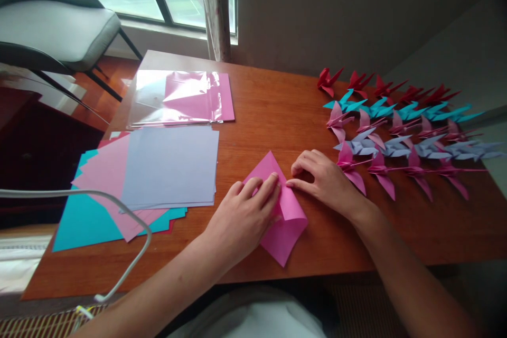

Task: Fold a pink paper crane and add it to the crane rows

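Observation:
A pink paper square (285, 222), partly folded, lies on the wooden table (277, 111) near its front edge. My left hand (241, 216) lies flat on the paper's left half, fingers stretched along the fold. My right hand (322, 179) touches the paper's right edge with its fingertips pressed on the crease, the other fingers curled. Neither hand lifts the paper off the table.
Rows of folded paper cranes (400, 132) in red, teal, pink and lilac fill the right side. A stack of lilac, pink and teal sheets (158, 169) lies left, a clear plastic sleeve with pink paper (178, 97) behind it. A white cable (130, 216) crosses the front left. A grey chair (55, 26) stands by the window.

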`<state>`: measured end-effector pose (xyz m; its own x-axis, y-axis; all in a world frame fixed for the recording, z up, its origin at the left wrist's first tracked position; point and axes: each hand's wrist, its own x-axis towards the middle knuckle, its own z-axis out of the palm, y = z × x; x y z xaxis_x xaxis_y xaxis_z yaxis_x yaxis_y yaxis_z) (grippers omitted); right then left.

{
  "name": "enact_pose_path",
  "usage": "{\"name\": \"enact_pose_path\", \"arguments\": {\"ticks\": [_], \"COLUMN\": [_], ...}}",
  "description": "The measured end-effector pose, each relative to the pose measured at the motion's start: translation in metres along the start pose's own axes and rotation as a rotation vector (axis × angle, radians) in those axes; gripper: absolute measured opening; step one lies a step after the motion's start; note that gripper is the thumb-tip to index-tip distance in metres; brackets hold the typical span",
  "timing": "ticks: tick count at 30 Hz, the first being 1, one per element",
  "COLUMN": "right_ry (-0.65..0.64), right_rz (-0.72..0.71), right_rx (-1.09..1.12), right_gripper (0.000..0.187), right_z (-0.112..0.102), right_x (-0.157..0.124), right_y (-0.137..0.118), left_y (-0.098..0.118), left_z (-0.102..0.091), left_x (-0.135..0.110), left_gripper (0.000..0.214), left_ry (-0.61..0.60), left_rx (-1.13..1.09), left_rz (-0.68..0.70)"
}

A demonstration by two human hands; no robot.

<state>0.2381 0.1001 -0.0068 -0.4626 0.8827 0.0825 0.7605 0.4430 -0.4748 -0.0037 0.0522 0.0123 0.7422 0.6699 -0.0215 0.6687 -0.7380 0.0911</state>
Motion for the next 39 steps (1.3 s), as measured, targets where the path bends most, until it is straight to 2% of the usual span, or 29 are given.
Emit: {"name": "enact_pose_path", "arguments": {"ticks": [5,14,19,28,39], "right_ry": [0.047,0.105,0.13,0.135,-0.036], "right_rz": [0.066,0.206,0.217,0.134,0.087], "right_rx": [-0.024,-0.101,-0.107,-0.037,-0.032], "right_gripper": [0.022,0.022,0.021,0.024,0.025], "right_z": [0.002,0.007,0.01,0.011,-0.006], "right_x": [0.007,0.06,0.07,0.051,-0.003], "right_y": [-0.008,-0.021,-0.021,-0.012,-0.01], "left_y": [0.0,-0.001,-0.001,-0.002,-0.003], "left_z": [-0.001,0.001,-0.001,0.0,0.001], "left_x": [0.0,0.0,0.0,-0.001,-0.001], "left_gripper": [0.05,0.049,0.05,0.05,0.05], "left_ry": [-0.017,-0.008,-0.021,-0.025,-0.011], "left_rx": [0.002,0.003,-0.015,-0.062,-0.103], "left_rz": [0.006,0.001,-0.006,-0.02,-0.015]}}
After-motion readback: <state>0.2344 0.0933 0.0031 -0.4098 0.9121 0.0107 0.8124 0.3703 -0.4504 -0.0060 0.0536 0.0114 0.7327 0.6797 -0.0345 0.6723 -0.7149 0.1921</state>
